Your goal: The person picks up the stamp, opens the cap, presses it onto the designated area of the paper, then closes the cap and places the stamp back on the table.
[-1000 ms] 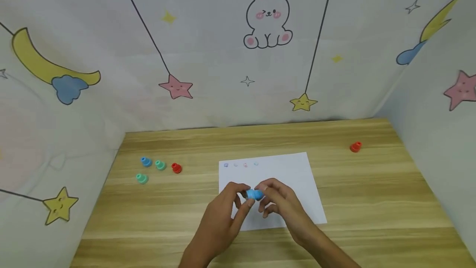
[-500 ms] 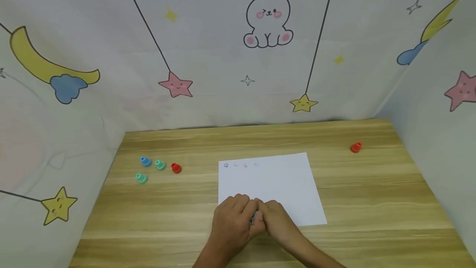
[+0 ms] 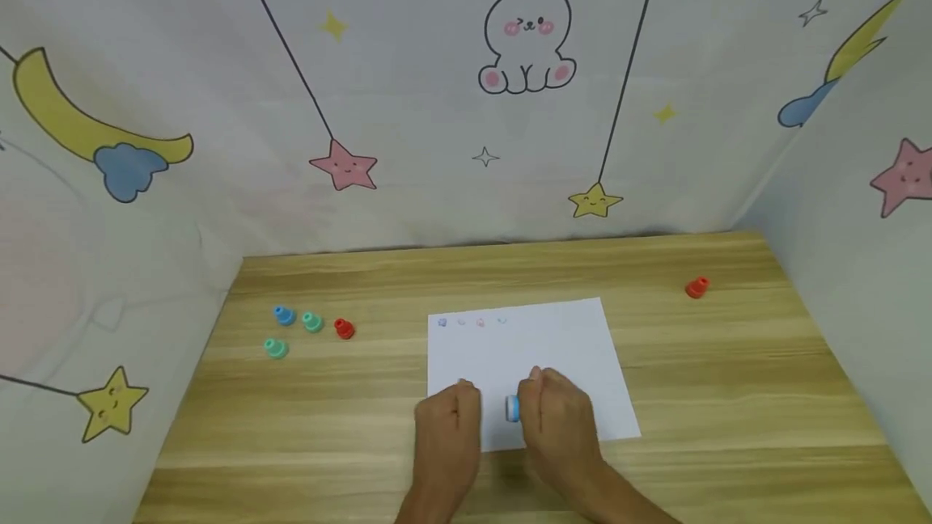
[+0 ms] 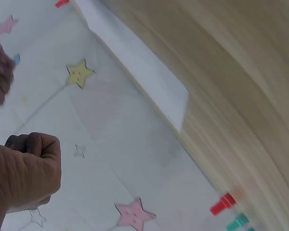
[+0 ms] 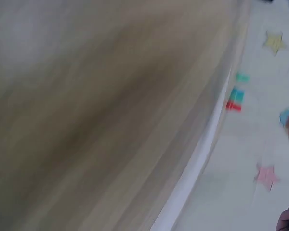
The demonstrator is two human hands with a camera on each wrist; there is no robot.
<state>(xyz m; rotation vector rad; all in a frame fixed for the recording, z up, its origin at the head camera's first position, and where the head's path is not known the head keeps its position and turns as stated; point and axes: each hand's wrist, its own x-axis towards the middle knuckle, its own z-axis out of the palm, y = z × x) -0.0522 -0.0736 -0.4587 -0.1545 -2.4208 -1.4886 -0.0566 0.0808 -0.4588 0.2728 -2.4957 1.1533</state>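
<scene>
My right hand (image 3: 562, 427) grips a small blue toy stamp (image 3: 513, 408), whose pale round end sticks out to the left above the paper. Most of the stamp is hidden by my fingers. To its left my left hand (image 3: 447, 435) is curled into a fist, apart from the stamp. The left wrist view also has this fist (image 4: 31, 171), fingers folded in; whether anything small lies inside cannot be seen. Under both hands lies a white sheet of paper (image 3: 553, 346) with several faint coloured marks along its top edge.
On the wooden table (image 3: 728, 378), a blue stamp (image 3: 284, 315), two green stamps (image 3: 275, 348) and a red stamp (image 3: 345, 328) stand to the left. Another red stamp (image 3: 696, 287) is at the far right. Patterned white cloth (image 3: 408, 103) encloses the back and sides.
Both hands first held the blue stamp between them, then closed tightly together around it. Now they have come apart sideways, and the stamp is in the right hand.
</scene>
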